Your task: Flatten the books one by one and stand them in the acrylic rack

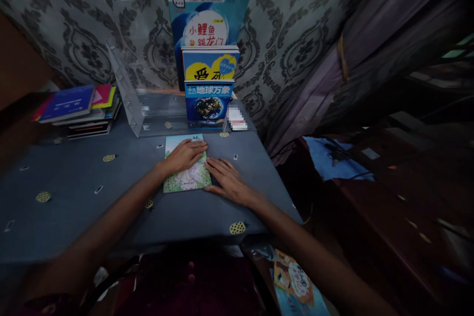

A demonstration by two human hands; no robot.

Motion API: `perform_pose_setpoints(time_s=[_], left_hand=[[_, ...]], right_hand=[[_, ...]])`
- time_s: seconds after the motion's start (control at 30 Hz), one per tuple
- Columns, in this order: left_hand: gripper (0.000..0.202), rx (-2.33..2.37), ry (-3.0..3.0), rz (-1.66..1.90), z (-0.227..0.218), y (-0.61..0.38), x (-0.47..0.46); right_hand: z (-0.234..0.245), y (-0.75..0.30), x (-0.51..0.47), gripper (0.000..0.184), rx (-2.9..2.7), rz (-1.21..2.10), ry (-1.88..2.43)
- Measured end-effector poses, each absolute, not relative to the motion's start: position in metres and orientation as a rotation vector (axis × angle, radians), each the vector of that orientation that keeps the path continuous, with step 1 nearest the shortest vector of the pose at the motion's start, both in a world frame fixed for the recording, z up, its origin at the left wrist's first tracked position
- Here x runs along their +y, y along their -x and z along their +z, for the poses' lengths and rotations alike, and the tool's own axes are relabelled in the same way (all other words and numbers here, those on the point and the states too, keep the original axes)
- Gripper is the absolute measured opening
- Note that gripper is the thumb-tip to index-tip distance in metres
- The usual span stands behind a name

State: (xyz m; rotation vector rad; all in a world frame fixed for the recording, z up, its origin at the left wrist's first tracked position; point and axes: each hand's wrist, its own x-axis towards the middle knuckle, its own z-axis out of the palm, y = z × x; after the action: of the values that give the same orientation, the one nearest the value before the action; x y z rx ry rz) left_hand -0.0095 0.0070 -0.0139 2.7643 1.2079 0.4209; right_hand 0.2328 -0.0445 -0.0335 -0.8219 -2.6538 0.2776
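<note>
A thin green picture book (185, 177) lies flat on the grey tablecloth (111, 192) in front of me. My left hand (184, 154) rests palm down on the book's middle, fingers stretched out. My right hand (228, 179) lies flat beside the book's right edge, its fingertips touching that edge. Neither hand grips anything.
Several blue books (209, 101) stand stepped in a clear acrylic rack (148, 108) against the patterned wall. A stack of books (79, 108) lies at the left rear. More books (296, 284) lie below the table's front edge. A purple curtain (370, 49) hangs right.
</note>
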Motion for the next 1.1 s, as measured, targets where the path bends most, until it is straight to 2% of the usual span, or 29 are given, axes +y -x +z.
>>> perform_pose_setpoints(time_s=[0.47, 1.1], left_hand=[[0.043, 1.146, -2.788, 0.425, -0.014, 0.008, -0.016], [0.042, 1.038, -2.793, 0.496, -0.014, 0.005, -0.041]], right_hand=[[-0.033, -0.232, -0.045, 0.067, -2.631, 0.27, 0.807], [-0.024, -0.233, -0.05, 0.039, -2.525, 0.23, 0.699]])
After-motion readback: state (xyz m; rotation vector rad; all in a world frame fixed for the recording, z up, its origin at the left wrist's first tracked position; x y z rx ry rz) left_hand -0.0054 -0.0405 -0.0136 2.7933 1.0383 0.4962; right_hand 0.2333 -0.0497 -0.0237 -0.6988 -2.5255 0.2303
